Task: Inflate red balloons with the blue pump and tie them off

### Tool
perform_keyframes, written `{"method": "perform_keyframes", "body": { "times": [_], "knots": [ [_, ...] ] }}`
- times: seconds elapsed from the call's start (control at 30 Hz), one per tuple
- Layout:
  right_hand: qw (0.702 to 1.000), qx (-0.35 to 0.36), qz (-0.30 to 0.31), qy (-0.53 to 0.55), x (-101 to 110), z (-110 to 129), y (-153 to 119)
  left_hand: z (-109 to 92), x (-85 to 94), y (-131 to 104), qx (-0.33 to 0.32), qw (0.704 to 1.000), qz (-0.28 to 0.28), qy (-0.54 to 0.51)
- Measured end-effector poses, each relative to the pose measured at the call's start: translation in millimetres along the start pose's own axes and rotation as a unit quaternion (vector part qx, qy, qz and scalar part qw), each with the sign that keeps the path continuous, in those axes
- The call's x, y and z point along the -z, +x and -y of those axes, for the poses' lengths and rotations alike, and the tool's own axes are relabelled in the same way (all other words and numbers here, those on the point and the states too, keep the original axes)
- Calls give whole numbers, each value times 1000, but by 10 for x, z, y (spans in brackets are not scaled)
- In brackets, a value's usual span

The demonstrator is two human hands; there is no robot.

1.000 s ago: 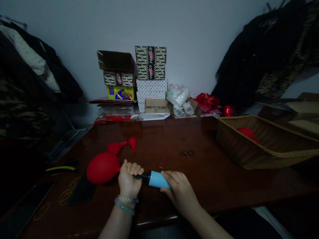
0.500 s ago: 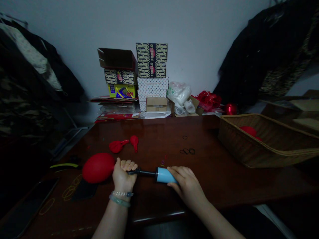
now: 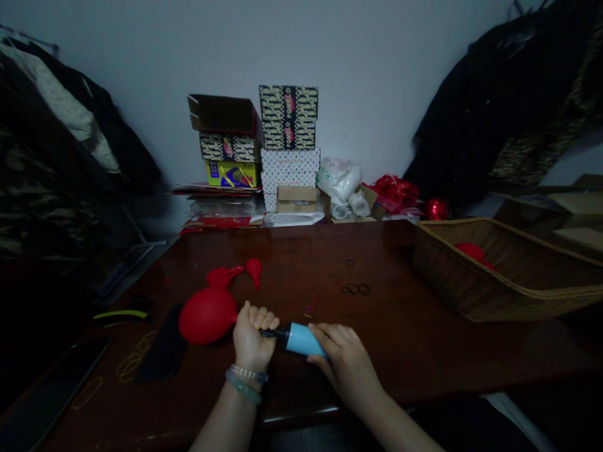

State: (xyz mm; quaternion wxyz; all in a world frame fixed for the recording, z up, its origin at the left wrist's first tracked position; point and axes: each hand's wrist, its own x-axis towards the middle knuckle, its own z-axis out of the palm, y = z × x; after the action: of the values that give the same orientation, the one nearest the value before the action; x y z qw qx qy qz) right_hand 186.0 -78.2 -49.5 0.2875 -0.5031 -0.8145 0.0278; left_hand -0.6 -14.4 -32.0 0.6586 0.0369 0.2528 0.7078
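A red inflated balloon (image 3: 208, 316) lies at the thumb side of my left hand (image 3: 255, 336), which is closed around its neck and the black nozzle end of a hand pump. The blue barrel of the pump (image 3: 304, 339) is gripped by my right hand (image 3: 346, 361), fingers wrapped over its right end. Little of the black shaft shows between my left fist and the barrel. Two limp red balloons, one long (image 3: 223, 276) and one small (image 3: 254, 272), rest on the table just beyond.
A wicker basket (image 3: 471, 295) with red balloons inside stands at the right. Black bands (image 3: 355, 289) lie mid-table. Yellow bands (image 3: 134, 361), a dark flat object (image 3: 162, 351) and a phone (image 3: 56, 389) are at the left. Stacked boxes (image 3: 289, 169) stand behind.
My left hand has moved right with the balloon, towards my right hand. The black shaft between fist and barrel has become much shorter. The barrel is tilted more and slightly further left.
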Motion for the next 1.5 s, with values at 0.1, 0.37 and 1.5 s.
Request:
{"method": "perform_keyframes", "body": {
  "times": [0.1,0.37,1.5],
  "knots": [
    [1000,4,6,14,10,-12,18,-92,-5,20,-10,1000,-9,6],
    [1000,19,-3,16,66,-121,43,-404,31,92,-44,998,-30,-14],
    [1000,17,-11,8,69,-111,44,-478,56,91,-39,999,3,-30]
  ]
}}
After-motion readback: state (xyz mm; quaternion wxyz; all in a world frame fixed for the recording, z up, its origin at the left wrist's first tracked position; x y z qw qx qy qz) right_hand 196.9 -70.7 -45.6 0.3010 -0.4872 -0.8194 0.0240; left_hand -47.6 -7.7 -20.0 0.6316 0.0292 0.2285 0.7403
